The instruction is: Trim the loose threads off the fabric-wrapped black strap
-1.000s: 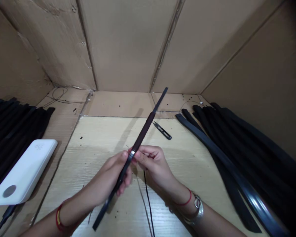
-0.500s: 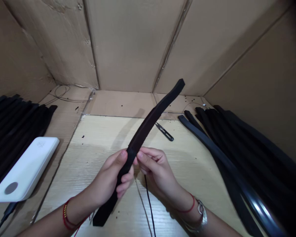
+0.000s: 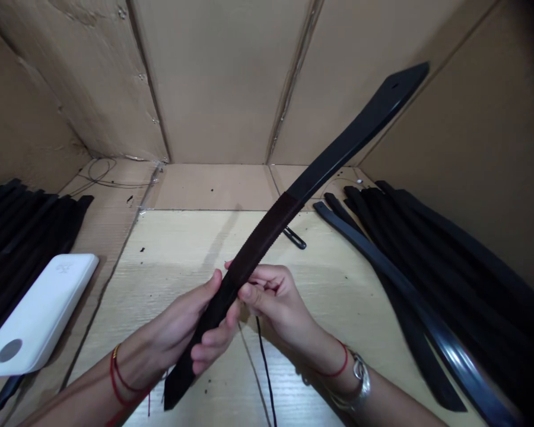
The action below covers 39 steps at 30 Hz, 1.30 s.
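Observation:
A long, curved black strip [image 3: 347,142] slants up to the right across the view, with a small hole near its far end. A dark brown wrapped section with toothed-looking edges covers its middle. My left hand [image 3: 182,320] is closed around the lower part, thumb on one side and fingertips on the other. My right hand [image 3: 278,299] pinches the strip's right edge at the lower end of the brown section; one fingertip shows behind it. Below my right hand hangs a thin black cord [image 3: 264,356]. Whether my right fingers also hold a thread is hidden.
Small black thread snips [image 3: 296,238] lie behind the strip. More black strips [image 3: 427,249] are heaped at the right and another dark pile [image 3: 22,237] at the left. A white power bank [image 3: 44,314] rests on the left pile. Cardboard walls [image 3: 222,83] enclose the table.
The strip has turned in my hands, showing its broad face and reaching farther up and right. My left fingers have loosened and shifted slightly down along it. The view has moved a little.

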{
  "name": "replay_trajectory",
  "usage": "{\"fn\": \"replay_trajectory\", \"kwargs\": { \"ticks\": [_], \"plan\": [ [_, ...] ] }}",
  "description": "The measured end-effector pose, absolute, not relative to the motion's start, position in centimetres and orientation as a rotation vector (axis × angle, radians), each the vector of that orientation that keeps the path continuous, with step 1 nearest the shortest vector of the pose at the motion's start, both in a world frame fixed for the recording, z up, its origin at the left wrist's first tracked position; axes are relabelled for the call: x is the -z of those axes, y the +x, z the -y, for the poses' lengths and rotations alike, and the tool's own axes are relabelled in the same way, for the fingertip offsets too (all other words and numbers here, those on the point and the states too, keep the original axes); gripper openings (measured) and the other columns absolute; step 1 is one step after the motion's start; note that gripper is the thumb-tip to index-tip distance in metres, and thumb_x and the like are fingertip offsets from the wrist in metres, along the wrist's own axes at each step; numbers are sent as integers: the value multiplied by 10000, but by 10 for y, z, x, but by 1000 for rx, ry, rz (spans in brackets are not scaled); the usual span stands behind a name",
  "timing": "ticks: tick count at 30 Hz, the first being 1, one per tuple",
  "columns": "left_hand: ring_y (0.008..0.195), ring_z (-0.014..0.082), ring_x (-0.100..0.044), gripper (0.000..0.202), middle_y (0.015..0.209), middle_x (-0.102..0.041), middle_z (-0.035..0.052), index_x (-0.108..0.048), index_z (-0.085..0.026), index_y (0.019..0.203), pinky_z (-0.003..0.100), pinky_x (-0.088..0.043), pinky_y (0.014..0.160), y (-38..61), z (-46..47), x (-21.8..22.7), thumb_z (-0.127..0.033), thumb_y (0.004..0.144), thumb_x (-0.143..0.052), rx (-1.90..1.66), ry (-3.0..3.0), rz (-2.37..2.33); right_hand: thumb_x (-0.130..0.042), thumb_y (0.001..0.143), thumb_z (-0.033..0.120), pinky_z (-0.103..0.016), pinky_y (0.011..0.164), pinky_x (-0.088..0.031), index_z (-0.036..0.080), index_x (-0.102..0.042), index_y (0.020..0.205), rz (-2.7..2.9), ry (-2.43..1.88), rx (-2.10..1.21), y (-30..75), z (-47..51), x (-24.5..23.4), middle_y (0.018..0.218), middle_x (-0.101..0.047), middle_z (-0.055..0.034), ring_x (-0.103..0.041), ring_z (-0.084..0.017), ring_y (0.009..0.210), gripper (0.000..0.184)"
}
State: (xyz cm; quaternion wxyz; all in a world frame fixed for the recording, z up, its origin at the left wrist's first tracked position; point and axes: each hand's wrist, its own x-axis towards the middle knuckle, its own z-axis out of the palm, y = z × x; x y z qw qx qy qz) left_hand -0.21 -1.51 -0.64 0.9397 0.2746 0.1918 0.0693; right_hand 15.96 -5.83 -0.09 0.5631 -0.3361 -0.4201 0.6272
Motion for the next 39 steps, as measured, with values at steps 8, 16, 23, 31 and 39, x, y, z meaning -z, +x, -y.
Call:
{"fn": "replay_trajectory", "kwargs": {
  "ticks": [8, 16, 23, 31, 39],
  "plan": [
    [346, 39, -296, 547, 477, -384, -66, -523, -167, 792, 125, -272, 307, 1, 19, -5, -689, 893, -398, -379, 969, -674, -714, 831, 232, -158, 393, -93, 128, -713, 998, 826, -701, -1636, 162, 53, -6, 560, -533, 21, -181, -8, 425, 196],
    [371, 36, -308, 534, 518, -412, -58, -497, -171, 783, 129, -266, 317, 2, 18, 3, -693, 878, -433, -408, 925, -611, -801, 723, 219, -154, 368, -80, 191, -730, 935, 750, -799, -1637, 169, 53, -13, 586, -425, 51, -132, -15, 458, 226],
    [344, 40, -298, 525, 484, -385, -60, -475, -173, 743, 141, -268, 309, 6, 19, 0, -675, 889, -434, -436, 848, -633, -794, 747, 249, -157, 375, -77, 177, -734, 951, 787, -798, -1646, 168, 50, -8, 583, -408, 54, -111, -1, 444, 224],
    [314, 34, -229, 491, 446, -335, -74, -478, -170, 714, 134, -250, 285, 5, 22, 0, -610, 924, -428, -413, 711, -523, -738, 829, 261, -128, 386, -103, 150, -716, 1032, 740, -697, -1686, 160, 53, 1, 522, -189, 90, -90, -5, 441, 232],
    [291, 47, -257, 556, 393, -355, -63, -471, -177, 741, 127, -220, 291, 3, 16, 10, -665, 935, -289, -283, 916, -525, -704, 852, 298, -143, 416, -202, 108, -700, 908, 866, -832, -1535, 155, 56, 1, 601, -567, -15, -310, -12, 434, 198]
  ]
}}
